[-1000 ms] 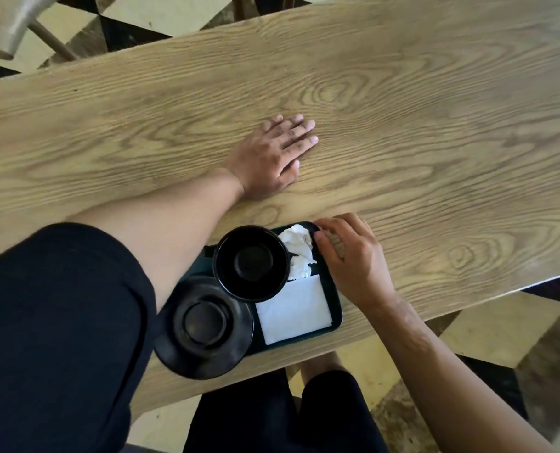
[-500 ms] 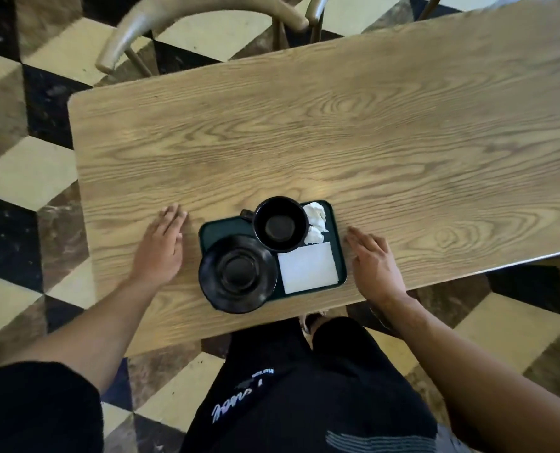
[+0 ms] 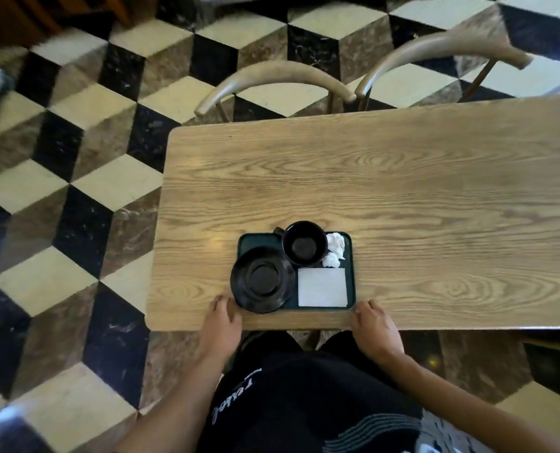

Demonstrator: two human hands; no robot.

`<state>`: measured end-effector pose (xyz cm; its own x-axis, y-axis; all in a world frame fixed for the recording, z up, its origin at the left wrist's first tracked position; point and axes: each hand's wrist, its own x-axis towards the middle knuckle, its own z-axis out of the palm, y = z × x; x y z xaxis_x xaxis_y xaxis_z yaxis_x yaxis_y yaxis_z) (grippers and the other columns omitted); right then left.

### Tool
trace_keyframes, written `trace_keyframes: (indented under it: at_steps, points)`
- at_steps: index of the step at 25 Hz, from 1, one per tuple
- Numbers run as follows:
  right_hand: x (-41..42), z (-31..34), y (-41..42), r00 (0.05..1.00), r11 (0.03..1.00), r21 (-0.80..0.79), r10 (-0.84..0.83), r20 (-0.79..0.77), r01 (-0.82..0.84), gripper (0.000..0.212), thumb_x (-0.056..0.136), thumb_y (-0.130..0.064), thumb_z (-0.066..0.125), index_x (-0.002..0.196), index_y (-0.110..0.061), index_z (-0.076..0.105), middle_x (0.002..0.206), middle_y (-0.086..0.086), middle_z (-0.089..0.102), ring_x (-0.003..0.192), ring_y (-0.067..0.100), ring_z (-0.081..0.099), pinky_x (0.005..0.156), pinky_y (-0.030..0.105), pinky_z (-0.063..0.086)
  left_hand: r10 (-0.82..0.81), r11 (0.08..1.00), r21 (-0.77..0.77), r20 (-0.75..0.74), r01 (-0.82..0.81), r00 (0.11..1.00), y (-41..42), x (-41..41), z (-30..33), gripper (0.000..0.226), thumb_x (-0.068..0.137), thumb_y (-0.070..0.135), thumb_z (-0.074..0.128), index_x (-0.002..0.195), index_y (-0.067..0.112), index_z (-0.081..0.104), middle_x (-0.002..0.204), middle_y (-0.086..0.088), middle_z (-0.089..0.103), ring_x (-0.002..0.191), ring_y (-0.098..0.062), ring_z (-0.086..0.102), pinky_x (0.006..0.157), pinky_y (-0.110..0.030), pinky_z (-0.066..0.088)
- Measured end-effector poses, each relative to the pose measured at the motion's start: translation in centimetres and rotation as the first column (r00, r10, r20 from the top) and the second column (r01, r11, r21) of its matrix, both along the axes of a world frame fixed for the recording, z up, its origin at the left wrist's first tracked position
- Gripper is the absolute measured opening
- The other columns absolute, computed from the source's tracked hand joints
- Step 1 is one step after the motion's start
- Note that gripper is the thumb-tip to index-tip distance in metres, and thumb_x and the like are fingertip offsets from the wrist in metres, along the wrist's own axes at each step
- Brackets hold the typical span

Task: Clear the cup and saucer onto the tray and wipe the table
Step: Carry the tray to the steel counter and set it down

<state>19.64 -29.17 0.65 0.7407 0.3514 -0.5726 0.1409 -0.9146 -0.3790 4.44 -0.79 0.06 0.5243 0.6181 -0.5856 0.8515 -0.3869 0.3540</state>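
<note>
A dark green tray (image 3: 255, 240) lies near the front edge of the wooden table (image 3: 402, 197). On it stand a black cup (image 3: 304, 245), a black saucer (image 3: 262, 280) overhanging the tray's left rim, a crumpled white tissue (image 3: 334, 249) and a flat white napkin (image 3: 322, 287). My left hand (image 3: 221, 322) rests at the table's front edge just left of the saucer, fingers curled, holding nothing. My right hand (image 3: 373, 326) rests at the front edge by the tray's right corner, also holding nothing.
Two curved wooden chair backs (image 3: 272, 76) (image 3: 442, 47) stand behind the table's far edge. The floor (image 3: 59, 191) is a black, cream and brown cube pattern. My dark trousers (image 3: 304, 387) are below the table's front edge.
Both hands have drawn back from the tabletop to the front edge on either side of the tray. The view has pulled back and up, showing more floor and chairs.
</note>
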Motion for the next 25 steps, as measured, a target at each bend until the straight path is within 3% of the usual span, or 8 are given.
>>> trace_keyframes:
  at_steps: [3,6,8,12,17,21,23,25]
  points:
    - [-0.2,0.0,-0.1,0.99,0.998,-0.061,-0.004,-0.14,-0.005,0.024,0.102,-0.027,0.041,0.104,-0.015,0.061,0.106,0.008,0.065,0.091,0.027,0.062,0.076,0.036,0.049,-0.045,0.997,0.056,-0.129,0.053,0.991,-3.1,-1.3,0.2,0.04,0.098,0.028,0.052,0.135,0.014,0.054,0.137,-0.007,0.056,0.123,-0.03,0.056,0.098,-0.039,0.046]
    - [0.5,-0.3,0.3,0.93,0.966,-0.121,0.18,-0.319,-0.229,0.026,0.096,-0.021,0.045,0.071,-0.021,0.053,0.085,0.004,0.062,0.079,0.025,0.058,0.064,0.031,0.046,-0.229,0.968,-0.162,-0.267,0.191,0.936,-4.5,-1.2,-0.2,0.02,0.098,0.029,0.05,0.109,0.019,0.064,0.124,-0.006,0.067,0.116,-0.026,0.062,0.09,-0.031,0.044]
    - [0.6,-0.5,0.7,0.9,0.95,-0.118,0.23,-0.37,-0.291,0.033,0.097,-0.017,0.048,0.065,-0.025,0.046,0.077,-0.001,0.055,0.073,0.019,0.052,0.056,0.026,0.038,-0.295,0.941,-0.253,-0.285,0.226,0.912,-3.7,-0.8,-0.5,0.013,0.098,0.03,0.051,0.093,0.023,0.06,0.117,-0.003,0.071,0.109,-0.023,0.063,0.085,-0.029,0.043]
    - [1.3,-1.4,0.6,0.916,0.971,-0.14,0.129,-0.38,-0.195,0.022,0.098,-0.021,0.049,0.082,-0.017,0.065,0.099,0.006,0.068,0.09,0.021,0.062,0.076,0.03,0.048,-0.308,0.928,-0.298,-0.274,0.224,0.911,-1.5,-0.5,-1.8,0.016,0.097,0.033,0.054,0.082,0.028,0.057,0.09,0.006,0.063,0.089,-0.016,0.058,0.083,-0.033,0.048]
    - [1.5,-2.0,-0.1,0.937,0.976,-0.184,-0.17,-0.307,0.117,0.025,0.097,-0.029,0.053,0.088,-0.014,0.07,0.097,0.005,0.071,0.092,0.023,0.064,0.081,0.031,0.05,-0.343,0.925,-0.233,-0.168,0.301,0.924,0.5,0.8,-2.2,0.02,0.097,0.03,0.051,0.081,0.021,0.06,0.084,0.004,0.064,0.086,-0.02,0.06,0.072,-0.032,0.042]
    - [1.7,-2.9,-0.5,0.895,0.91,-0.223,-0.396,-0.207,0.35,0.024,0.096,-0.022,0.05,0.085,-0.011,0.068,0.089,0.008,0.069,0.082,0.026,0.062,0.075,0.032,0.049,-0.225,0.969,-0.142,-0.191,0.2,0.955,3.0,1.2,-2.0,0.026,0.095,0.028,0.05,0.082,0.01,0.063,0.098,-0.013,0.073,0.096,-0.034,0.066,0.078,-0.036,0.05]
    - [2.7,-3.4,-0.4,0.826,0.855,-0.169,-0.518,-0.223,0.49,0.025,0.093,-0.024,0.051,0.082,-0.012,0.069,0.082,0.008,0.073,0.076,0.028,0.067,0.073,0.037,0.057,-0.036,0.987,-0.158,-0.143,0.014,0.989,4.8,2.4,-2.2,0.027,0.095,0.025,0.052,0.076,0.009,0.063,0.089,-0.015,0.072,0.092,-0.036,0.068,0.078,-0.04,0.053]
    - [4.4,-3.2,0.3,0.753,0.788,-0.052,-0.603,-0.264,0.613,0.026,0.095,-0.019,0.051,0.082,-0.012,0.072,0.078,0.008,0.076,0.071,0.028,0.072,0.07,0.039,0.061,0.292,0.906,-0.299,-0.069,-0.299,0.954,6.4,4.1,-3.2,0.027,0.093,0.023,0.056,0.072,0.008,0.064,0.082,-0.02,0.07,0.088,-0.042,0.07,0.077,-0.051,0.057]
